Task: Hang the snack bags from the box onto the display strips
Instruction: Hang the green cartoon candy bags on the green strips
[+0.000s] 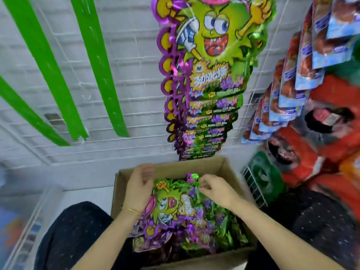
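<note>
Green strips [97, 71] hang bare beside one column of hung bags [210, 106], so most work remains: loose bags [175, 207] fill the box [218, 164], left hand [139, 189] loosely spread, right hand [218, 191] curled on them, grip unclear.

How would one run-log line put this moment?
phase: picking from box | left hand: at top snack bag | right hand: at same bag | grip: blurred, unclear | green strips: bare

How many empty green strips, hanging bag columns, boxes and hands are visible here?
Empty green strips: 3
Green-purple bag column: 1
Blue-red bag column: 1
Cardboard box: 1
Hands: 2, left hand and right hand
Total: 8
</note>
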Action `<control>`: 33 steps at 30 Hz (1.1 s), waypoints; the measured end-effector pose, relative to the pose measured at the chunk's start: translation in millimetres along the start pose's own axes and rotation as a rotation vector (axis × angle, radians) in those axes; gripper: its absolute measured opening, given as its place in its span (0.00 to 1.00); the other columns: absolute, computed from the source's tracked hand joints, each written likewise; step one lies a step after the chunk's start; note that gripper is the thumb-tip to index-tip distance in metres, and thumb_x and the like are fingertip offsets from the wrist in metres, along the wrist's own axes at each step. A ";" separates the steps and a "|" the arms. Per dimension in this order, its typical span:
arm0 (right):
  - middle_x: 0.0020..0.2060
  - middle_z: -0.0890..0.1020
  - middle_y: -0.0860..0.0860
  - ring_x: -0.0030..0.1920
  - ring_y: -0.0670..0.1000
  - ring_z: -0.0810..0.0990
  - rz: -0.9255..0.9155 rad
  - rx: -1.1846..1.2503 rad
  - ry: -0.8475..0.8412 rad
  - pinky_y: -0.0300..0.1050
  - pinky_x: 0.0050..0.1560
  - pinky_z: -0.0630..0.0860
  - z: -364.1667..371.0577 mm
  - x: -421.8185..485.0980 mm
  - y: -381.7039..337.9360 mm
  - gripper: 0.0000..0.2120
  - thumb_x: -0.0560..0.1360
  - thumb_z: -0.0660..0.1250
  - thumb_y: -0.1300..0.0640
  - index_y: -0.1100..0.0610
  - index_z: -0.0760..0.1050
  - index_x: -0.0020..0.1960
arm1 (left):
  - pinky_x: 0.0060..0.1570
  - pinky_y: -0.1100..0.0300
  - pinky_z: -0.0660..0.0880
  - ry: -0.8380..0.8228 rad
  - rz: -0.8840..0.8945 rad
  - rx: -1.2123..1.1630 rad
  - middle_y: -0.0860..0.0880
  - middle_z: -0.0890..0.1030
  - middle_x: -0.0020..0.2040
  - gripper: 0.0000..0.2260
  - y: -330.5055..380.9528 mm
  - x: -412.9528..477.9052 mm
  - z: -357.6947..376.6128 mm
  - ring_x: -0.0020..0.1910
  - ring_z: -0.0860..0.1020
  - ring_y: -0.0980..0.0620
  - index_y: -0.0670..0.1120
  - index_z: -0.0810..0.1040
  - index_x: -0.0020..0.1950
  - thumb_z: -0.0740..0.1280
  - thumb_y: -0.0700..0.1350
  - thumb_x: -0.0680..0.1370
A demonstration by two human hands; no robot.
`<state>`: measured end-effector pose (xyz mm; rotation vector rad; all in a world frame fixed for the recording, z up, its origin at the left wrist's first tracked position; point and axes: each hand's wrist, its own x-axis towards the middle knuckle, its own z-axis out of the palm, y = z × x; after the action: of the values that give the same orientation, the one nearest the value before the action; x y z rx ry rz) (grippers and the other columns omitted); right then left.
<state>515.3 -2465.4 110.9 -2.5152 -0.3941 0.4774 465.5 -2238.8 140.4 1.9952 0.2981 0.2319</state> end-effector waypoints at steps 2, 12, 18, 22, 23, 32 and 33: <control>0.57 0.77 0.53 0.58 0.53 0.76 0.093 0.036 -0.052 0.45 0.56 0.72 34.4 4.4 16.7 0.17 0.76 0.65 0.52 0.57 0.71 0.62 | 0.55 0.62 0.73 0.011 -0.130 0.009 0.53 0.78 0.46 0.16 -30.2 -13.4 -3.5 0.50 0.77 0.54 0.46 0.73 0.55 0.60 0.29 0.74; 0.77 0.43 0.51 0.76 0.58 0.46 -0.078 -0.533 -0.335 0.62 0.74 0.50 94.3 9.1 12.5 0.53 0.63 0.69 0.33 0.45 0.41 0.76 | 0.51 0.48 0.75 0.093 -0.477 -0.308 0.39 0.78 0.50 0.10 -52.1 -13.2 -19.3 0.48 0.77 0.42 0.38 0.74 0.56 0.63 0.33 0.75; 0.73 0.64 0.49 0.71 0.55 0.65 -0.162 -0.396 -0.195 0.53 0.68 0.67 72.8 14.0 17.9 0.27 0.77 0.61 0.44 0.47 0.60 0.73 | 0.47 0.53 0.76 0.033 -0.547 -0.270 0.38 0.78 0.54 0.04 -61.2 -11.1 -10.6 0.46 0.77 0.45 0.46 0.75 0.47 0.64 0.38 0.76; 0.65 0.75 0.52 0.63 0.55 0.75 -0.181 -0.264 0.037 0.51 0.59 0.75 66.1 9.9 20.0 0.18 0.80 0.56 0.51 0.48 0.66 0.70 | 0.55 0.49 0.76 0.042 -0.628 -0.207 0.41 0.76 0.57 0.14 -65.3 -6.1 -3.1 0.52 0.76 0.45 0.41 0.72 0.58 0.65 0.47 0.76; 0.64 0.76 0.53 0.62 0.55 0.76 -0.186 -0.234 0.116 0.51 0.58 0.76 64.9 9.4 18.2 0.18 0.80 0.56 0.52 0.49 0.67 0.70 | 0.52 0.50 0.77 0.039 -0.690 -0.260 0.42 0.75 0.55 0.17 -64.3 -5.0 -2.8 0.52 0.75 0.45 0.40 0.70 0.60 0.65 0.49 0.76; 0.72 0.64 0.47 0.73 0.50 0.61 -0.299 -0.175 -0.035 0.44 0.73 0.60 51.7 -14.4 1.4 0.24 0.79 0.60 0.56 0.49 0.61 0.73 | 0.31 0.51 0.81 -0.052 -0.805 -0.763 0.37 0.77 0.42 0.05 -55.0 -4.5 -8.9 0.39 0.78 0.42 0.34 0.72 0.50 0.60 0.29 0.75; 0.74 0.59 0.45 0.74 0.47 0.57 -0.258 -0.108 -0.157 0.41 0.73 0.55 42.7 -16.7 -1.1 0.28 0.77 0.62 0.58 0.48 0.57 0.75 | 0.31 0.51 0.80 -0.057 -0.767 -0.685 0.37 0.78 0.42 0.07 -57.0 -4.0 -10.2 0.37 0.78 0.43 0.34 0.73 0.51 0.60 0.27 0.75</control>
<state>482.6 -2451.2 82.0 -2.4886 -0.8128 0.5651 452.7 -2207.7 93.1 1.1075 0.7988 -0.1969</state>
